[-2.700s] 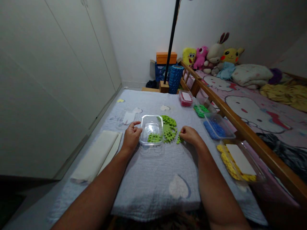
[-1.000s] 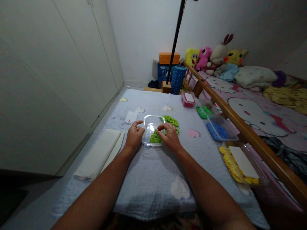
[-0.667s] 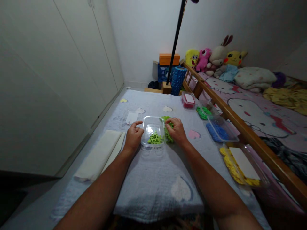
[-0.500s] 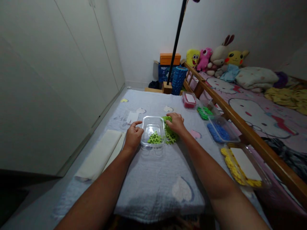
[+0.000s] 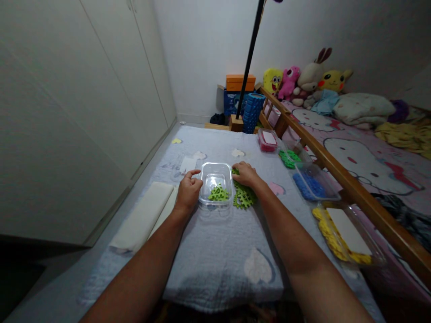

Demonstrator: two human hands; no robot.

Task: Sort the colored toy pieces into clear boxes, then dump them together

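Note:
A clear plastic container point(image 5: 215, 168) stands on the cloth-covered table, with a few lime-green notched plastic pieces point(image 5: 218, 193) lying inside it. My left hand point(image 5: 188, 190) is at the container's left side, thumb and forefinger against its wall and the other fingers curled. To the right of the container lies a pile of the same lime-green pieces point(image 5: 244, 198). My right hand point(image 5: 246, 174) rests over the far end of this pile, fingers bent down onto the pieces; its fingertips are partly hidden.
Along the right edge stand clear boxes of red pieces point(image 5: 268, 147), green pieces point(image 5: 289, 158), blue pieces point(image 5: 308, 186) and yellow pieces point(image 5: 332, 237). A folded cream cloth point(image 5: 144, 215) lies at left. Beyond the boxes runs a wooden bed rail point(image 5: 323, 161). A black pole point(image 5: 249, 63) rises at the back.
My right hand has come down slightly, its fingers closing more over the lime-green pieces. The near pieces of the pile have shifted a little towards me. My left hand stays at the container.

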